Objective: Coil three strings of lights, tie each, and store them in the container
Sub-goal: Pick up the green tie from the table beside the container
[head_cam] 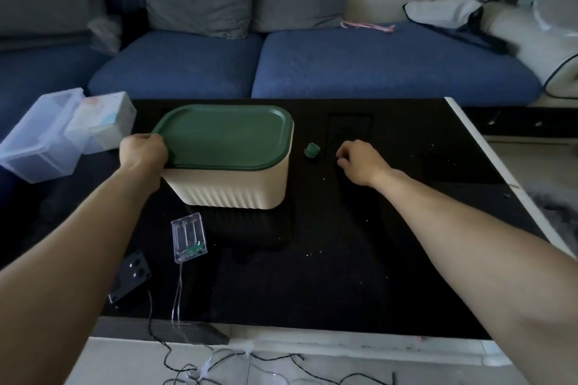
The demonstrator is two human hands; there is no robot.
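**Light strings, loose wires: take them by the battery packs first**

You are gripping the left rim of the green lid (223,136) with your left hand (142,151), fingers curled over its edge, while the cream ribbed container (231,186) is sitting closed at the far middle of the black counter (375,259). Your right hand (359,161) is hovering to the right of a small green cap (311,151), fingers loosely curled; I cannot tell whether it is pinching anything.

The strings of lights (219,366) are lying uncoiled, trailing off the near edge of the counter onto the floor in a loose tangle. The clear battery box (189,237) and the black battery pack (131,275) are resting near left on the counter.

Expect the wires to be feeling thin, springy and nearly weightless, snagging on each other easily. The packs are looking like the only rigid parts, so you are likely best holding one and winding from there, drawing gently so the fine leads are not straining at the box.
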